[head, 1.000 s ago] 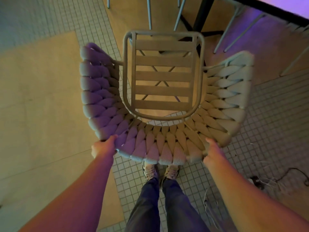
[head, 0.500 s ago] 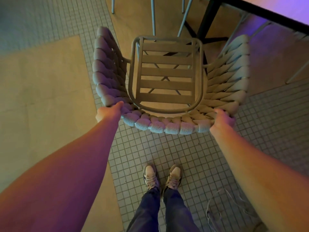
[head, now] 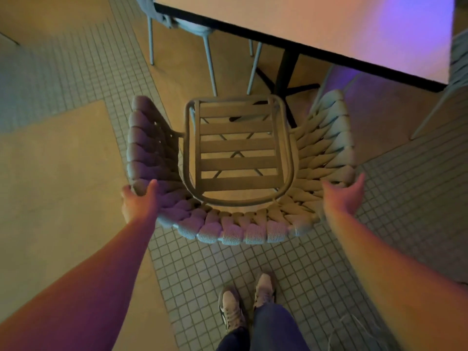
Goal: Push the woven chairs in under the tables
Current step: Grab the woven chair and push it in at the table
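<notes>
A woven chair (head: 240,233) with a slatted seat stands in front of me, its curved rope backrest towards me and its seat front near the black pedestal of the table (head: 278,45). My left hand (head: 138,202) grips the backrest's left side, thumb inside and fingers outside. At the backrest's right rim, my right hand (head: 344,196) is spread flat, fingers extended, closed around nothing. The seat sits short of the table's near edge.
A second chair (head: 177,21) is tucked in at the table's far left, its thin legs close to the woven chair's front. Another chair (head: 458,59) shows at the right edge. My feet (head: 233,310) stand on small tiles; loose cables (head: 342,325) lie bottom right.
The chair has slid away from me towards the table, and more of the tabletop is in view. My arms have stretched out, and my right hand has opened from its grip.
</notes>
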### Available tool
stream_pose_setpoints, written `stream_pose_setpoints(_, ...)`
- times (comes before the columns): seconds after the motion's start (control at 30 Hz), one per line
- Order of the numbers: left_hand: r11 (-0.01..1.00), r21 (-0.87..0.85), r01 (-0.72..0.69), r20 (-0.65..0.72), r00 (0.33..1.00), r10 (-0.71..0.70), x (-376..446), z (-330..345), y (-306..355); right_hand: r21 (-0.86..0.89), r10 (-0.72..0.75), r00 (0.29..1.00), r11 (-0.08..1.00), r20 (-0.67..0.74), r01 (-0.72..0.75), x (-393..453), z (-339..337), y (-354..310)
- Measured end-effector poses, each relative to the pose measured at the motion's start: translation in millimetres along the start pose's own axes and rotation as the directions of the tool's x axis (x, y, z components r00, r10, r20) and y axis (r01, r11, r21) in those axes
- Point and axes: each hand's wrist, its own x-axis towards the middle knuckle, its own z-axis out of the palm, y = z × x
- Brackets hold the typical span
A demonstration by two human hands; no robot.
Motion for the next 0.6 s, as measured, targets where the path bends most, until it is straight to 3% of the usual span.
stream_pose_setpoints(0.1,0.976,0.111,-0.186,0.034,0.982,0.184,38,-5,25,-0.147,-0.161,0.984,0.974,0.080,0.172,38,-3,-22)
stream_pose_setpoints(0.27,0.906,0.311,-0.288,0.146,0.956,0.254,84,7,59,-0.399,-0.405,0.863,0.768,0.303,0.501,92,11,-51)
stream_pose_setpoints(0.47,0.777,0.515,-0.360,0.117,0.928,0.352,113,15,75,-0.462,-0.466,0.824,0.683,0.322,0.566,110,22,-55)
stream_pose_setpoints(0.6,0.733,0.545,-0.408,0.163,0.908,0.385,118,13,80,-0.430,-0.455,0.839,0.721,0.299,0.544,106,20,-49)
